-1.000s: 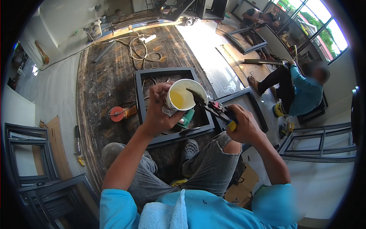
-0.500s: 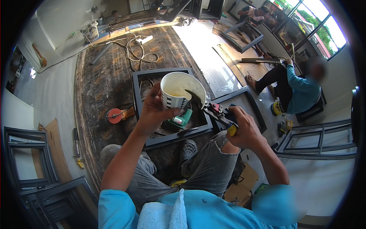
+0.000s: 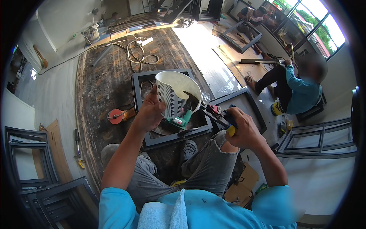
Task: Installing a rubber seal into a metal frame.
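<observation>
Both hands full: left hand (image 3: 148, 116) grips the patterned cup (image 3: 166, 102), right hand (image 3: 244, 129) clutches snips (image 3: 215, 110) pointing up-left, a dark blade over the cup's mouth.

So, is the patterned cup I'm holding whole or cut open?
Cut open: the cup in your left hand has a gap down its near wall from the rim, where a blade of the snips shows.

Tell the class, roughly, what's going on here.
A person's left hand holds a patterned white cup while the right hand grips cutters, their dark blade at a gap in the cup's wall. A dark frame lies below, with a green tool inside its outline. Another person in blue sits at right.
</observation>
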The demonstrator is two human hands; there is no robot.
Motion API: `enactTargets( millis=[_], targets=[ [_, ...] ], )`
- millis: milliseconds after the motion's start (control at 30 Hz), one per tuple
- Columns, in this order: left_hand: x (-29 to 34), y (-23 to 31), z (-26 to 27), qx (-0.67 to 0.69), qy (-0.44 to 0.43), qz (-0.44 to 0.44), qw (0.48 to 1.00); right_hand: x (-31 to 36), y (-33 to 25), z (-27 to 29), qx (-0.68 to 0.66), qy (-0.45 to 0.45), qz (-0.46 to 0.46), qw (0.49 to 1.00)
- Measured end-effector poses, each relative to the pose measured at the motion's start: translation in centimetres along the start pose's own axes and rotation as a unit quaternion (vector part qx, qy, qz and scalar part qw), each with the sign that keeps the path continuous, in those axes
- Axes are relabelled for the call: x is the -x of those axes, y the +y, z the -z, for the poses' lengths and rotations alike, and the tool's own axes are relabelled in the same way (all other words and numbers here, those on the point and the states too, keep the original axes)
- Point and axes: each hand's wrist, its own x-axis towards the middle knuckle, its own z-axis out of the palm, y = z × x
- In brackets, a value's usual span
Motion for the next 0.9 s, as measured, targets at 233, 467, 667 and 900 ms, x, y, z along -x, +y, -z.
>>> enactTargets(
  millis=[233, 467, 667, 900],
  targets=[
    [0.6, -0.1, 0.2, 0.098, -0.046, 0.026, 0.994, 0.2, -0.2, 0.2, 0.003, -0.041, -0.046, 0.998],
    [0.5, -0.4, 1.0, 0.099, -0.046, 0.034, 0.993, 0.2, -0.7, -0.2, -0.004, -0.026, -0.037, 0.999],
    [0.4, -0.2, 0.8, 0.013, -0.012, -0.003, 1.000, -0.3, -1.3, -0.6, -0.010, -0.023, -0.044, 0.999],
    [0.4, 0.0, 1.0, 0.013, 0.021, -0.019, 1.000, -0.9, -0.9, -1.1, -0.021, -0.070, -0.117, 0.990]
  ],
)
